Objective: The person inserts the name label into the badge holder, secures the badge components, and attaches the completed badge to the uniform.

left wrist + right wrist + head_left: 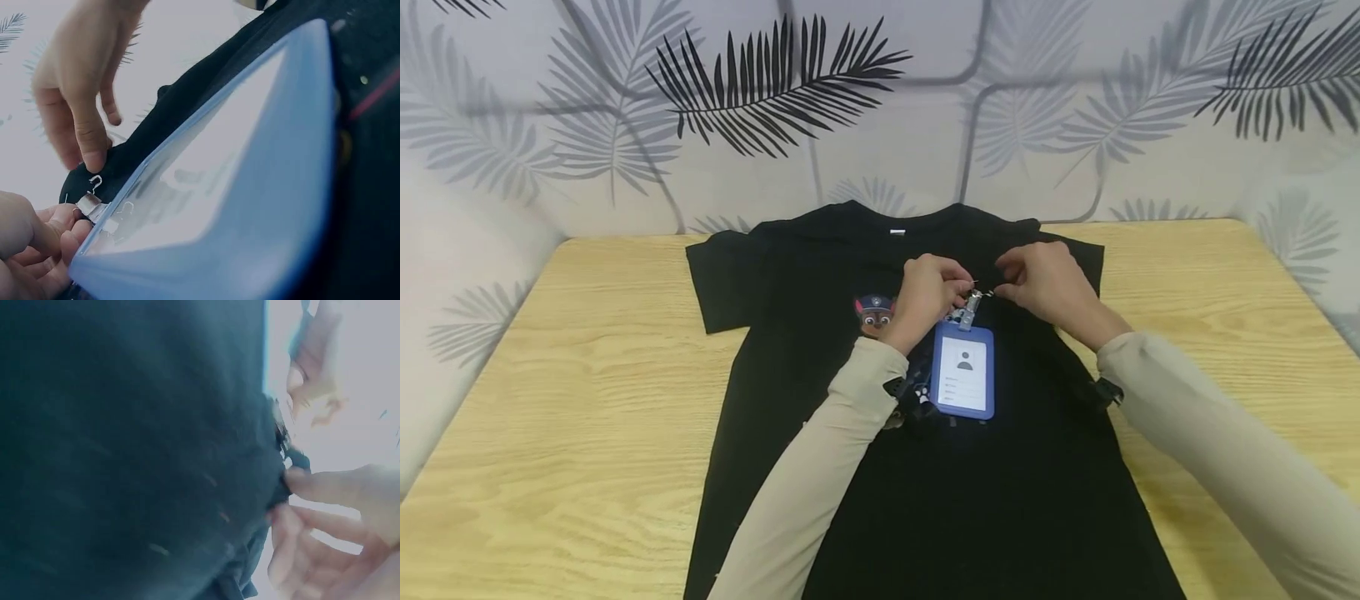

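A black T-shirt (865, 500) lies spread out, with a cartoon dog print (874, 315) on its chest. On it lies a blue badge holder (989, 375) with a white card (962, 375) inside. A silver metal clip (970, 310) at its top carries a pin with a hooked catch (95, 180). My left hand (925, 296) pinches this pin clip between thumb and fingers; a thin needle stands up beside the fingertips. On the other side, my right hand (1048, 279) pinches black shirt fabric close to the catch, as the right wrist view shows.
The shirt lies on a wood-grain table (572, 400), which shows on both sides of it. Behind the table hangs a white backdrop (880, 125) with leaf patterns. Both forearms, in beige sleeves (805, 483), reach over the shirt.
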Demonstrator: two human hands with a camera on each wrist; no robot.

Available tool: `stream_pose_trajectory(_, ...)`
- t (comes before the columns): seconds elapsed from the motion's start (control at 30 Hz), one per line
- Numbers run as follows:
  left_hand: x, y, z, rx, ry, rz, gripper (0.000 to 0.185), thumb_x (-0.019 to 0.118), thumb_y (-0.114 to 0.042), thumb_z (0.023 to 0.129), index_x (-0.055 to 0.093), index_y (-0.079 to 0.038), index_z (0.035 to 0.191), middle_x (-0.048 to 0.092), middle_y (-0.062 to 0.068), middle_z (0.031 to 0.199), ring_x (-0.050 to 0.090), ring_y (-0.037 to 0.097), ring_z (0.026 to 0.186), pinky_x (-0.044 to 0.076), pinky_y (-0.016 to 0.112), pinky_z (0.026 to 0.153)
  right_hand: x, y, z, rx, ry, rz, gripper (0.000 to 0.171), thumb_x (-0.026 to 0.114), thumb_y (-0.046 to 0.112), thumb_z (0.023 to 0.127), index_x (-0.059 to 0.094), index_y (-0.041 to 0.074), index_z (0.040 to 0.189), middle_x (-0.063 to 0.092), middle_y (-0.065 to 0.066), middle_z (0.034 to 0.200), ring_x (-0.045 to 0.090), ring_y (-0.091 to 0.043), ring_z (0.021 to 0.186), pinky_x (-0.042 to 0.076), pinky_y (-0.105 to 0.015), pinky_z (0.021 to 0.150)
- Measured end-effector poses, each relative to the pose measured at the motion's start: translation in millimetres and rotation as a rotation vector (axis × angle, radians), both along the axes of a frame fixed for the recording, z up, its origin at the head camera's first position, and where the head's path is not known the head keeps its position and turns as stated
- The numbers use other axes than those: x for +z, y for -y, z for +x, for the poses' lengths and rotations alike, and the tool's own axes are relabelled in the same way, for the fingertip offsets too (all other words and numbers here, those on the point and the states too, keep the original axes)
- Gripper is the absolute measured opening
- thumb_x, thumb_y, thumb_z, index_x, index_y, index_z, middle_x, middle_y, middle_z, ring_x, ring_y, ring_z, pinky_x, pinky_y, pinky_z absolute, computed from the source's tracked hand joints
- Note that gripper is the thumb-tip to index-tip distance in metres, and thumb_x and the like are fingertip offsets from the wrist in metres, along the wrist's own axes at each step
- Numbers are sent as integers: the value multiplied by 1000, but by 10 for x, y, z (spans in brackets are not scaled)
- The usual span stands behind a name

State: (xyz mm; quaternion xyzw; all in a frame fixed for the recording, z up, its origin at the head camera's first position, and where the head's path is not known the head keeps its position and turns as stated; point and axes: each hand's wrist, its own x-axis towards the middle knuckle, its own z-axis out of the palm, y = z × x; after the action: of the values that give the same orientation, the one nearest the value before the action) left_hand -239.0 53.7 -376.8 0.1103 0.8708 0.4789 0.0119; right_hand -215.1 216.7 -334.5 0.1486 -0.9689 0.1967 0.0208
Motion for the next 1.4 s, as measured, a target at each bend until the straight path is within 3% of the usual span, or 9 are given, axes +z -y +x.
stream_pose_trajectory(0.13,15,-36,25,21,25,11,8,70,-9,89,76,-4,87,71,5,74,63,6,56,48,15,50,-20,50,205,-61,46,178,39,65,16,91,61,-11,120,63,-28,113,61,-41,96,54,-54,78)
stream_pose_trajectory(0.3,22,-72,43,24,15,-34,7,70,-8,89,75,-5,86,69,3,70,61,5,55,46,14,48,-47,175,373,-66,207,294,61,59,21,94,37,-9,142,38,-30,143,36,-52,126,34,-67,99)
stream_pose_trajectory(0.43,15,-97,51,16,-4,-66,8,69,-7,89,75,-5,85,68,2,69,57,5,54,42,15,46,-59,214,395,-71,249,273,63,56,18,94,30,-7,146,33,-30,146,29,-51,129,28,-68,100)
stream_pose_trajectory(0.8,25,-145,88,-14,-18,-36,8,66,-4,90,73,-3,85,65,3,69,59,8,52,44,15,45,-82,214,366,-42,230,326,60,54,11,92,33,-3,147,33,-28,146,34,-49,124,32,-67,96)
stream_pose_trajectory(0.93,32,-132,75,-22,9,-51,7,65,-3,90,71,-3,86,65,3,70,60,7,53,45,15,46,-55,146,341,-46,183,239,56,59,10,91,42,-6,141,41,-30,139,41,-48,119,38,-64,96)
stream_pose_trajectory(1.07,32,-110,59,-46,27,-79,6,64,-5,92,68,-4,88,63,3,71,60,8,54,44,15,47,-15,64,328,-79,95,50,33,65,7,88,60,-8,116,59,-27,110,57,-38,93,53,-51,80)
stream_pose_trajectory(1.2,22,-78,60,-55,34,-36,5,65,-2,91,61,-5,88,62,4,72,59,9,55,45,17,49,13,23,303,-80,177,-83,20,64,9,90,66,-8,102,67,-19,86,61,-23,66,56,-35,61)
stream_pose_trajectory(1.3,7,-65,69,-57,53,32,11,66,1,89,56,-5,90,64,5,75,59,10,57,47,17,52,0,-6,267,-89,276,-139,24,62,9,93,65,-10,107,69,-21,87,64,-18,61,57,-30,57)
stream_pose_trajectory(1.4,-6,-72,75,-88,59,48,15,64,1,90,59,-6,102,66,4,78,59,9,57,47,17,52,-53,-51,216,-121,325,-218,26,59,8,94,63,-12,110,68,-23,91,66,-17,63,58,-29,59)
